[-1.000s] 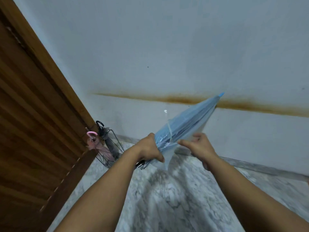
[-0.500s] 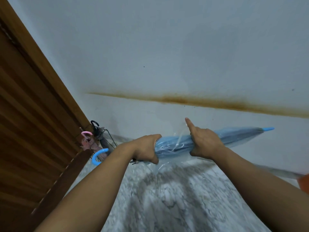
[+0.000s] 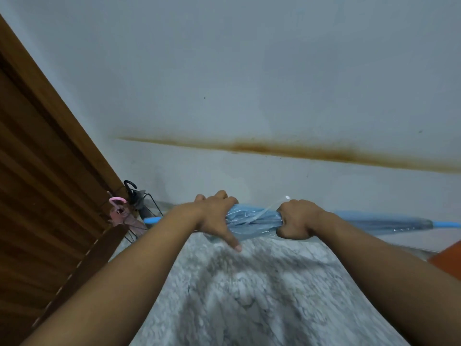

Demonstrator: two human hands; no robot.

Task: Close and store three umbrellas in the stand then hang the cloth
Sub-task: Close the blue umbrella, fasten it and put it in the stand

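I watched both hands on the folded blue umbrella [image 3: 252,219], held level: left hand [image 3: 216,216] draped over it (thumb pointing down), right hand [image 3: 298,219] gripping; wire stand [image 3: 139,211] sat beside the door [image 3: 50,183].

The blue umbrella [image 3: 252,221] is folded and lies roughly level above the marble floor, its translucent canopy bunched, its blue tip at far right, its blue handle end at left. In the wire stand [image 3: 146,216] by the wall stand 2 umbrellas: a pink-handled umbrella [image 3: 119,208] and a black-handled umbrella [image 3: 132,192].

Left hand [image 3: 216,216] splayed (right hand [image 3: 296,221] clenched)
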